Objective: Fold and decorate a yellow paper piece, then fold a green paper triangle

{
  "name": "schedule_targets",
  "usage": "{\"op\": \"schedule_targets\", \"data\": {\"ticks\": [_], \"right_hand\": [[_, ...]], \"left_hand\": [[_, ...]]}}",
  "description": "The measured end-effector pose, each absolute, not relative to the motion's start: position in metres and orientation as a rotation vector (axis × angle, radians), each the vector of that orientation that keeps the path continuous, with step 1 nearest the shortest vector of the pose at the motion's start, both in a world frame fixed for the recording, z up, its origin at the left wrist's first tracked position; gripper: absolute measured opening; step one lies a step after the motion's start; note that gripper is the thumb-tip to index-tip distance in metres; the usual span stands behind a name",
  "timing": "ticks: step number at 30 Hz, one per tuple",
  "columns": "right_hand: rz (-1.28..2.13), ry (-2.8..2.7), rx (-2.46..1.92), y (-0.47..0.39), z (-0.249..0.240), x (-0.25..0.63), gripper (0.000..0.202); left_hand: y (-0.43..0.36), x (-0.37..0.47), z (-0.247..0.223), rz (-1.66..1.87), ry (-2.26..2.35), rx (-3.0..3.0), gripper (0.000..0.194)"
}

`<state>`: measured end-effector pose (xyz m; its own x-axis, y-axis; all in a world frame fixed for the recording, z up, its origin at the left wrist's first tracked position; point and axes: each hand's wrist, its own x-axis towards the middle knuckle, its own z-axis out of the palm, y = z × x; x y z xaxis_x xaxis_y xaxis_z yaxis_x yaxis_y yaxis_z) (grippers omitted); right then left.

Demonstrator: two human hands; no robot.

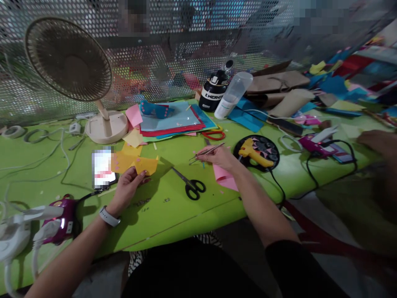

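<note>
Between the thumb and fingers of my left hand (130,184) is a folded piece of orange paper (148,165) with small pink spots. My right hand (220,156) grips a pair of metal tweezers (203,154), whose tips point left above the table. Pink paper (226,179) lies under my right wrist. Black-handled scissors (194,188) rest between my hands, blades toward the far left. To the right, a yellow glue gun (256,155) sits on a round black tray (277,154). Tiny dark bits (142,203) are scattered near my left hand.
A fan (107,128) stands at the back left, near a phone (104,167). Stacked coloured sheets (176,120), a black bottle (212,93) and a clear bottle (234,95) line the back. Power strips (63,221) and cables flank both sides. Another person's hand (374,140) is at right.
</note>
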<state>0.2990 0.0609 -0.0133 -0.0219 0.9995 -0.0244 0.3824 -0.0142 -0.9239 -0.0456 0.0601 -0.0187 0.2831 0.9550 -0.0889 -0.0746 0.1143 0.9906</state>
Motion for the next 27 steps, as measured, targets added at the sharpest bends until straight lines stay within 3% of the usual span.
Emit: {"op": "schedule_targets", "data": {"ticks": [13, 27], "right_hand": [[0.479, -1.351, -1.626, 0.0673, -0.0201, 0.2926, 0.038], [0.465, -1.319, -1.671, 0.0687, -0.0223, 0.2898, 0.031]], "left_hand": [[0.0606, -0.0462, -0.0181, 0.950, 0.982, 1.185, 0.037], [0.0605, -0.0455, -0.0182, 0.952, 0.961, 1.157, 0.036]]}}
